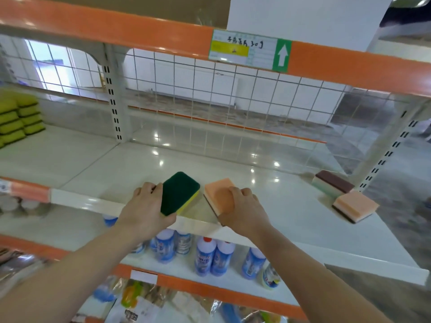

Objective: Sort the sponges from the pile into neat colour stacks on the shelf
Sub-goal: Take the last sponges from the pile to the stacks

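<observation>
Head view, nearest first: the left hand grips a green-topped sponge with a yellow foam base by its near edge, and the right hand clasps an orange sponge with a dark scouring underside. Both sponges sit at the shelf front lip, close beside each other and apparently apart. Right of the orange sponge, an identical orange one lies near the shelf's front corner, with a brown-topped pale sponge just behind it. Far to the left of the green sponge stand two columns of yellow-green sponges, soft rounded slabs with dark layers, though blur hides their count. Judging by this, one colour is largely stacked; the orange, brown and held green pieces remain loose.
</observation>
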Available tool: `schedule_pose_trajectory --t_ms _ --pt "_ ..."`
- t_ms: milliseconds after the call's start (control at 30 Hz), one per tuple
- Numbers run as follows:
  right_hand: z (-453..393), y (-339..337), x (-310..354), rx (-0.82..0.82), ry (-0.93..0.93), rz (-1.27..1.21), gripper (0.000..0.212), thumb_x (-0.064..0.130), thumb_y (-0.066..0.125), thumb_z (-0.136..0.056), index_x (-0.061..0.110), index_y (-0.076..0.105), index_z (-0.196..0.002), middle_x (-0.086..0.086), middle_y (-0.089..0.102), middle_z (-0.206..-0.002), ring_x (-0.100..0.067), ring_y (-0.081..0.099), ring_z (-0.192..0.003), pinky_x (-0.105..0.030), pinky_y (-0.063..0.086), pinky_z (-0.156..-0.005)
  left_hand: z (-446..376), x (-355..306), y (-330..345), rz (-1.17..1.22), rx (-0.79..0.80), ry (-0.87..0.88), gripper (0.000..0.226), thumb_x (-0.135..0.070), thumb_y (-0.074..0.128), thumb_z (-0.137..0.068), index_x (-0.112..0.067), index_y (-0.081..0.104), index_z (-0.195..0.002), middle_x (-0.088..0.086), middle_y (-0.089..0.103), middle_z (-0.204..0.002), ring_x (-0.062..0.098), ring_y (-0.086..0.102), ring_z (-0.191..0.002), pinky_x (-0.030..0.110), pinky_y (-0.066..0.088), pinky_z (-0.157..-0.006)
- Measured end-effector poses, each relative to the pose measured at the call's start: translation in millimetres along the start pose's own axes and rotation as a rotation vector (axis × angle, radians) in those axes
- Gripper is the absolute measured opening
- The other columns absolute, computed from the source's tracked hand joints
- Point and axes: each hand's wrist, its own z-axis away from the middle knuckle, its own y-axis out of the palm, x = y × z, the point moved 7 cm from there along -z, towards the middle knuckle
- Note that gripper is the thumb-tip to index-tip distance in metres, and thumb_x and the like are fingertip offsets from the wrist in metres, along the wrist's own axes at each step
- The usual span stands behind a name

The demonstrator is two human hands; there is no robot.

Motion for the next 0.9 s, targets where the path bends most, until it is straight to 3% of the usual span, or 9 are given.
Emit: schedule_pose_trajectory --t_ms 367,900 --pt "-11.9 17.4 39.0 0.076 -0.142 0.046 0.077 0.038 0.064 -0.076 0.019 0.025 -0.14 -0.006 0.037 -0.126 -0.024 0.041 -0.114 -0.032 0.039 -0.083 29.8 36.9 -4.0 -0.026 0.001 -0.167 0.072 -0.049 0.057 -0.083 -0.015 0.029 -0.14 0.006 0.036 -0.13 0.022 0.038 -0.119 0.032 0.041 -0.096" --pt "-32.5 73.9 164.8 0.156 -0.298 0.028 0.076 0.037 0.064 -0.074 0.019 0.028 -0.138 -0.007 0.04 -0.126 -0.025 0.042 -0.114 -0.03 0.037 -0.082 63.4 154.8 -48.4 -0.046 -0.069 -0.308 0.062 -0.046 0.059 -0.081 -0.012 0.039 -0.129 0.009 0.043 -0.122 0.025 0.042 -0.114 0.035 0.044 -0.091"
